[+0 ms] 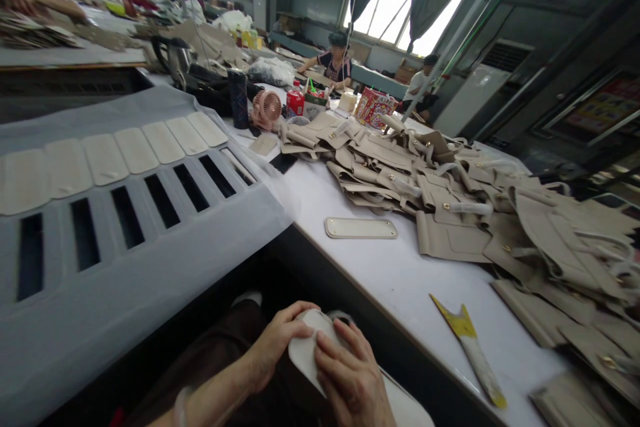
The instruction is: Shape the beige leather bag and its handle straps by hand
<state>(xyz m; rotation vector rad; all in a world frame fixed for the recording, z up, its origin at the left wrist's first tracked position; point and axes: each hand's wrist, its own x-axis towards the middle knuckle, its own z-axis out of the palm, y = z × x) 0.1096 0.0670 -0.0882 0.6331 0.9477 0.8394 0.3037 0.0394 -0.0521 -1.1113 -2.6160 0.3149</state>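
Low in the view, over my lap, both hands hold a pale oblong leather piece point(306, 352). My left hand point(274, 343) grips its upper left end, fingers curled round the edge. My right hand point(350, 377) lies on top of it, with the fingers pressed down on its surface. A second, matching oblong piece point(361, 227) lies flat on the white table point(400, 280) beyond my hands. A row of several similar pale pieces point(107, 157) rests on a grey slotted sheet point(125, 240) to my left.
A big heap of beige leather bag parts point(480, 207) covers the table's right side. A yellow-tipped scraper tool point(473, 347) lies near the front edge. A pink fan point(267, 109), a dark bottle point(239, 98) and boxes stand further back. Two people sit far behind.
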